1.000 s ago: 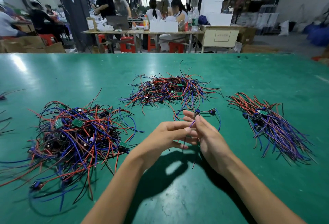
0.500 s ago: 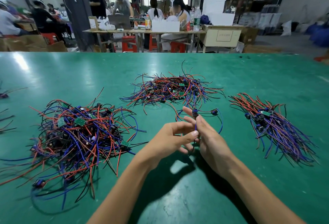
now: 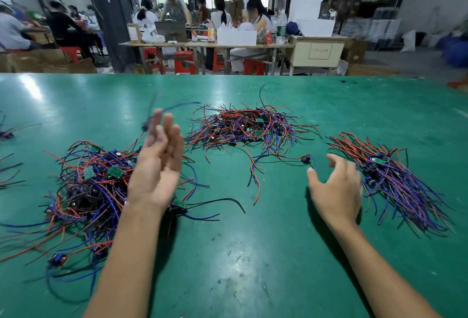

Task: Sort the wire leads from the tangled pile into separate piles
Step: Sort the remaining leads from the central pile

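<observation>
Three heaps of red, blue and black wire leads lie on the green table (image 3: 253, 254): a big tangled pile (image 3: 93, 191) at the left, a flatter pile (image 3: 248, 125) at the far middle, and a combed pile (image 3: 395, 178) at the right. My left hand (image 3: 157, 171) is raised over the tangled pile's right side with straight fingers. A blurred blue lead (image 3: 174, 108) is in the air at its fingertips. My right hand (image 3: 334, 186) hovers beside the right pile, fingers loosely spread, holding nothing.
A loose lead (image 3: 306, 159) with red and black wires lies between the middle pile and my right hand. Another loose lead (image 3: 181, 204) lies by my left wrist. Stray wires (image 3: 7, 135) sit at the table's left edge. People work at benches beyond the far edge.
My hands were together at the centre, pinching one lead. They have parted: the left swung up and left with the lead at its fingertips, the right moved right toward the combed pile.
</observation>
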Demonstrator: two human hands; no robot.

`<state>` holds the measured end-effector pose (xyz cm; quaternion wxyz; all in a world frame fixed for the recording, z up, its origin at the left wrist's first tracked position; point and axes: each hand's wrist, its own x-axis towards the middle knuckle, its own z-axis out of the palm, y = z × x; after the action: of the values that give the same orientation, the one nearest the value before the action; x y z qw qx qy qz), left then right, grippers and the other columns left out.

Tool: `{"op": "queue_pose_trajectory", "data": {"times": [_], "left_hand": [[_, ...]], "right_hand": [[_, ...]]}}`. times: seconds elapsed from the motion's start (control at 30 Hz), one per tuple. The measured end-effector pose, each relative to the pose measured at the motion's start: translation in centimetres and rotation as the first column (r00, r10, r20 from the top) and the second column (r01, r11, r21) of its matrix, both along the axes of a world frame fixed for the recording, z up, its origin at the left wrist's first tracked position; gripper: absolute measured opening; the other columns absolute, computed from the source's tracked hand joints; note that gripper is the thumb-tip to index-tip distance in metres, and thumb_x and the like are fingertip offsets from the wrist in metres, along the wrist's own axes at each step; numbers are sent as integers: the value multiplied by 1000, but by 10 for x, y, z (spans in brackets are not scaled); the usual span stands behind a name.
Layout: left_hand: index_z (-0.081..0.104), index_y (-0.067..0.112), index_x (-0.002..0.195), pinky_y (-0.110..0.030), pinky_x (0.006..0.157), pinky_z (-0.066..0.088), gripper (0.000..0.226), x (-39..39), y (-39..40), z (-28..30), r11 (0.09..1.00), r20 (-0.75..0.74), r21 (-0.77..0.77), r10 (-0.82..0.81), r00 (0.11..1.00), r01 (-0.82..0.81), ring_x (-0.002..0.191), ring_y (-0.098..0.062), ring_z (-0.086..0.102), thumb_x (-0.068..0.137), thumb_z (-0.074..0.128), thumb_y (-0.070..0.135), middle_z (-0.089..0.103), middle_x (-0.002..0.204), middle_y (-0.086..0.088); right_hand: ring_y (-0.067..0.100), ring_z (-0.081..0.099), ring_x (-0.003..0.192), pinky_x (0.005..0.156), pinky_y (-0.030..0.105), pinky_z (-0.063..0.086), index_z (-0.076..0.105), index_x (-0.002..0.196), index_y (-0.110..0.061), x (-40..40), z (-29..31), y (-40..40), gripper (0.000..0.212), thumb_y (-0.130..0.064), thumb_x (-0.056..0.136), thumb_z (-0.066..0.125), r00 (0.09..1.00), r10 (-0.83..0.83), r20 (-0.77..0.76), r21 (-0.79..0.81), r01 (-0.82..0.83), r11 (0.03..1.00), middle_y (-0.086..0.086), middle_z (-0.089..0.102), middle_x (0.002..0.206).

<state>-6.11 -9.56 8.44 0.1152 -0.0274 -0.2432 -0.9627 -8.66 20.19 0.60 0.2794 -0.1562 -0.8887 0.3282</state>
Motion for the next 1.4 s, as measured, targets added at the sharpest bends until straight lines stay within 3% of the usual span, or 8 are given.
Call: {"op": "queue_pose_trajectory", "data": {"times": [0.27, 0.43, 0.53, 0.67, 0.93, 1.1, 1.23, 1.4], "left_hand": [[73, 20, 100, -17, 77, 53, 33, -3, -9, -13, 931, -17, 362, 53, 998, -43, 74, -8, 62, 83, 55, -3, 74, 100, -1], [60, 12, 122, -17, 75, 58, 42, -4, 36, -16, 983, 148, -145, -87, 985, 109, 74, -7, 67, 80, 65, 6, 73, 102, -1], [51, 24, 139, -20, 82, 55, 52, 2, 67, -26, 547, -44, -833, 74, 996, -78, 95, -10, 65, 92, 67, 8, 66, 125, 5], [57, 31, 136, -17, 98, 41, 52, 4, 76, -37, -31, -370, -929, -7, 929, -370, 115, -1, 57, 91, 71, 11, 63, 130, 13], [69, 12, 111, -25, 68, 57, 18, 4, 62, -21, 544, -77, -832, 79, 994, -108, 78, -23, 76, 93, 67, 9, 78, 95, -10], [63, 9, 104, -19, 76, 57, 15, 3, 14, 7, 966, 16, -232, 120, 993, -114, 94, -16, 74, 101, 52, 18, 76, 104, -10], [55, 3, 98, -30, 89, 57, 19, 10, -28, 12, 899, -24, 435, 74, 997, -56, 102, -35, 71, 105, 38, 8, 64, 124, -30], [32, 3, 150, -40, 90, 54, 44, 11, -22, 13, 814, -57, 580, 50, 997, -8, 112, -40, 64, 108, 22, 2, 59, 127, -36]], "right_hand": [[30, 66, 95, 92, 40, 50, 80, 99, -26, -6, -3, 11, 22, -43, 90, 69, 994, 83, 68, -140, -73, 987, 3, 77, 96], [12, 66, 72, 69, 26, 50, 78, 91, -30, 4, 13, -11, 5, -26, 90, 75, 892, 332, -308, -317, -425, 848, -12, 75, 82], [22, 57, 64, 60, 23, 44, 78, 95, -31, 17, 16, -32, 10, -24, 88, 77, 780, 484, -398, -263, -602, 754, -7, 74, 83], [15, 50, 59, 57, 20, 41, 77, 100, -31, 34, 16, -48, 19, -18, 86, 78, 651, 655, -384, -143, -743, 654, -7, 69, 81], [12, 61, 66, 59, 17, 44, 71, 105, -38, 34, 13, -46, 13, -39, 92, 70, 745, 587, -316, -224, -660, 717, -10, 72, 82], [13, 53, 110, 96, 33, 42, 57, 134, -32, 24, -9, -43, 43, -41, 93, 66, 831, 548, 97, 105, -556, 824, -13, 59, 124], [20, 40, 131, 105, 36, 30, 42, 148, -23, 10, -17, -53, 64, -60, 96, 48, 858, 424, 289, 166, -481, 861, -4, 47, 145], [30, 43, 128, 104, 43, 35, 54, 137, -17, -21, -1, -80, 82, -81, 85, 42, 883, 242, 401, 162, -329, 930, 6, 48, 140]]}}
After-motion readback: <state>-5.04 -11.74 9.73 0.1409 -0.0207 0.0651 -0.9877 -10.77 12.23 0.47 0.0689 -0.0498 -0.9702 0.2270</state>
